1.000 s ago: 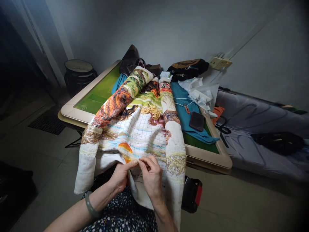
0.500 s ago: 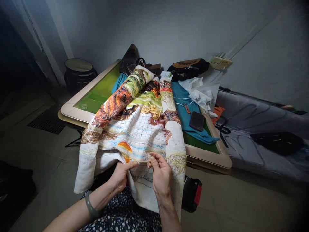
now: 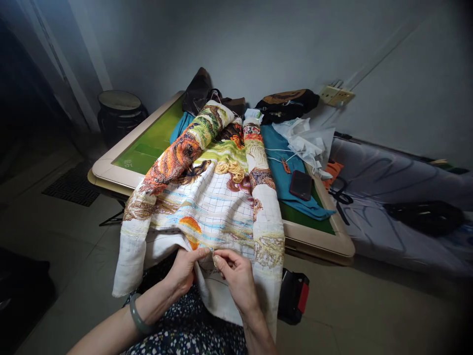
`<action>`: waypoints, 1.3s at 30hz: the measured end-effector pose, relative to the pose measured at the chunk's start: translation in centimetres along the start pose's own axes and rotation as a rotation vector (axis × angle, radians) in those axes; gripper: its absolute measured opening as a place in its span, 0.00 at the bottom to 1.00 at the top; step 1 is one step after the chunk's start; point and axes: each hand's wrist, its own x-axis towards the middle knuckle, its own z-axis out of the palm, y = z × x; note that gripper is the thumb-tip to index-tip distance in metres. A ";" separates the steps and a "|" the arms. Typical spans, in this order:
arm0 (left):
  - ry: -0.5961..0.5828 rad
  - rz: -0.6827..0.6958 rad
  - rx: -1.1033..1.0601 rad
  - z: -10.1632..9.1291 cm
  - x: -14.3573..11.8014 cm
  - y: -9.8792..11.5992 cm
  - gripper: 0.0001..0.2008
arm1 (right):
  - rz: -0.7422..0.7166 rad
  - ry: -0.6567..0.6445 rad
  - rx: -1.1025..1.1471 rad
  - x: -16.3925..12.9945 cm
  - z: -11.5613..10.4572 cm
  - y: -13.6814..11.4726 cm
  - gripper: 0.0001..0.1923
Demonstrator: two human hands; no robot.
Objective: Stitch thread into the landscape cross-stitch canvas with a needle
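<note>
A large cross-stitch cloth [image 3: 210, 207], white with a blue grid and colourful stitched patches, drapes from the green table [image 3: 148, 145] onto my lap. My left hand [image 3: 185, 268] pinches the cloth's near edge between thumb and fingers. My right hand [image 3: 236, 278] sits just beside it, fingertips pinched together on a thin needle and thread at the fabric edge; the needle is too small to make out clearly. A hank of yellow thread [image 3: 231, 170] lies on the cloth further up.
A dark phone [image 3: 301, 185] lies on a teal cloth [image 3: 281, 167] at the table's right, with white fabric and a cable [image 3: 306, 143] and dark bags [image 3: 286, 103] behind. A black-and-red object [image 3: 293, 296] sits on the floor. A bed [image 3: 388, 197] stands to the right, a dark drum [image 3: 120, 116] far left.
My right hand drew out to the right along the cloth edge, then came back left to meet my left thumb. My left hand kept its pinch on the cloth.
</note>
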 end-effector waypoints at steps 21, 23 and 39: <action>0.023 -0.040 -0.025 0.0 0.1 -0.2 0.26 | 0.033 0.047 -0.014 0.1 1.0 -0.1 0.11; 0.028 -0.050 -0.018 0.0 0.1 -0.2 0.25 | 0.078 0.061 0.031 0.0 1.3 0.1 0.11; 0.096 -0.055 -0.002 -0.1 0.7 -0.3 0.17 | -0.027 0.130 -0.010 -0.3 2.3 1.5 0.07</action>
